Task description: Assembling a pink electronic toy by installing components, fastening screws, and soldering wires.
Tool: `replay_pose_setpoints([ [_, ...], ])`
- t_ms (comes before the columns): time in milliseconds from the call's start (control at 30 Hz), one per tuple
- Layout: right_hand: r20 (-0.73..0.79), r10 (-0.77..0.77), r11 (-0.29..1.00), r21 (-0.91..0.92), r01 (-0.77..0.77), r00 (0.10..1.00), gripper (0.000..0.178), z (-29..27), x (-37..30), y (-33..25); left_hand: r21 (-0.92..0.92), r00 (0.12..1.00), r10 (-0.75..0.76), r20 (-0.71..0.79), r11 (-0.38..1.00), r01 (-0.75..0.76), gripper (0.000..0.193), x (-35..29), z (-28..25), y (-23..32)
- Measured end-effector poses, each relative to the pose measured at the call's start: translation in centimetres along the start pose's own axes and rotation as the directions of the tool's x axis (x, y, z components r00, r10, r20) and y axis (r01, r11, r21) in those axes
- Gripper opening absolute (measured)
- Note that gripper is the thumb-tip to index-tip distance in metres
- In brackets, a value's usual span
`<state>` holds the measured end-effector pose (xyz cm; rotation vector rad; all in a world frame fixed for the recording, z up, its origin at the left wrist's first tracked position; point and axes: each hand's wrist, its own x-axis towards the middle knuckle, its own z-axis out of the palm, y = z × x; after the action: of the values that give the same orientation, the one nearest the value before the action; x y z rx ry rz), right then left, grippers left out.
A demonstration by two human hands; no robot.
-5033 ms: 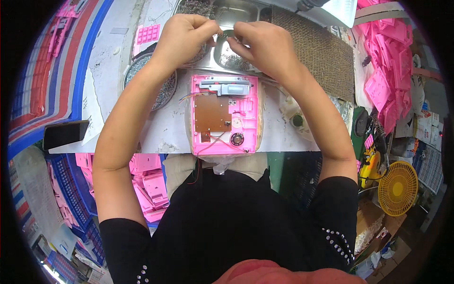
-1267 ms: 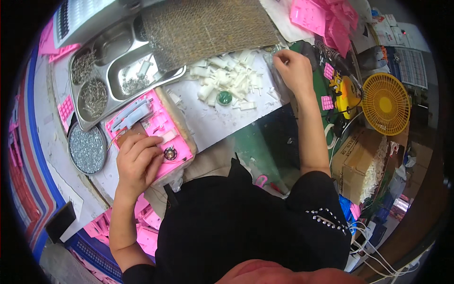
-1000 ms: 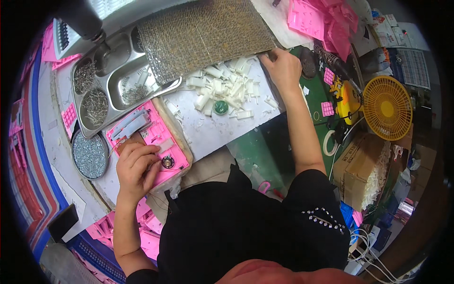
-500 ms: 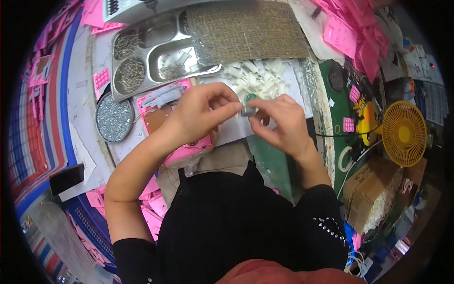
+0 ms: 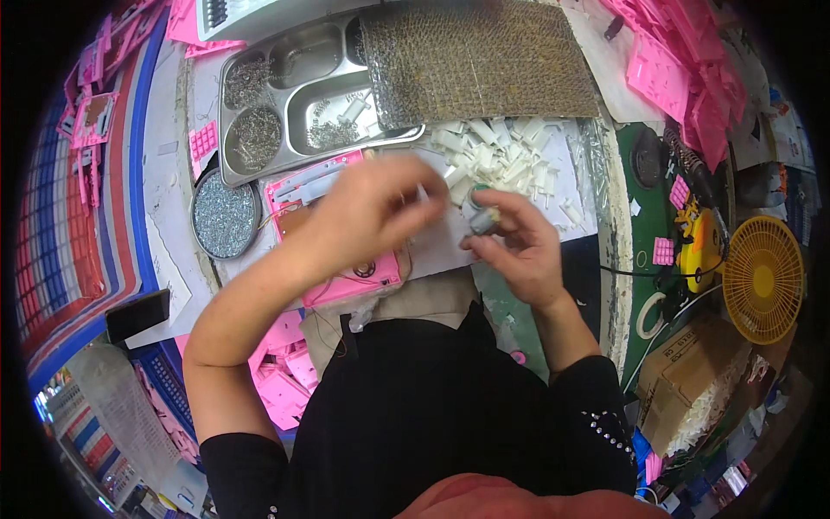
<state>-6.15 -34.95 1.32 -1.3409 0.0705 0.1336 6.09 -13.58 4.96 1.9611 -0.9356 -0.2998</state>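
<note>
My right hand point(image 5: 526, 249) pinches a small grey cylinder point(image 5: 481, 225) with a green end between thumb and fingers, in front of a pile of white plastic parts point(image 5: 501, 160). Its exact kind I cannot make out. Just left of it, apart from the cylinder, my left hand point(image 5: 376, 203) is smeared by motion; whether anything is in its fingers is hidden. Below that hand lies a pink plastic housing point(image 5: 380, 281) with a grey strip along its upper side, partly covered by my left forearm.
A steel compartment tray point(image 5: 290, 104) holds small metal springs. Beside it stands a round dish point(image 5: 225, 212) of tiny metallic pieces. A brown textured board point(image 5: 484, 65) overlaps the tray's right end. Pink plastic parts point(image 5: 657, 73) heap at the far right, and a yellow fan point(image 5: 762, 281) stands beyond.
My left hand has come away from the grey cylinder, which both hands were touching before. The cylinder stays in my right hand. The whole view has shifted slightly.
</note>
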Motion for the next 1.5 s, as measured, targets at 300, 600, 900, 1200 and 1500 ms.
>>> replay_pose_setpoints([
  [300, -0.111, -0.042, 0.998, -0.046, 0.037, 0.993, 0.05, -1.9, 0.5, 0.5, 0.604, 0.952, 0.28, -0.124, 0.783, -0.152, 0.022, 6.2, 0.5, -4.6],
  [600, -0.163, -0.123, 0.935, -0.349, 0.059, 0.979, 0.045, -4.9, 0.6, -0.2, 0.507, 0.94, 0.335, -0.061, 0.822, -0.26, 0.016, 6.7, 0.1, -6.2],
  [900, -0.058, -0.099, 0.683, -0.73, 0.025, 0.993, 0.038, -5.1, 1.1, -0.5, 0.534, 0.939, 0.331, -0.093, 0.812, -0.234, 0.01, 5.9, -0.2, -5.1],
  [1200, -0.034, -0.107, 0.533, -0.845, 0.028, 0.994, 0.033, -3.7, 2.1, -0.7, 0.244, 0.984, 0.049, -0.173, 0.97, -0.005, 0.008, 5.5, -0.1, -5.6],
  [1500, 0.063, -0.173, 0.257, -0.96, 0.107, 0.983, 0.035, -1.8, 3.1, 0.0, 0.536, 0.931, 0.359, -0.062, 0.799, -0.272, 0.009, 5.8, -0.8, -6.2],
])
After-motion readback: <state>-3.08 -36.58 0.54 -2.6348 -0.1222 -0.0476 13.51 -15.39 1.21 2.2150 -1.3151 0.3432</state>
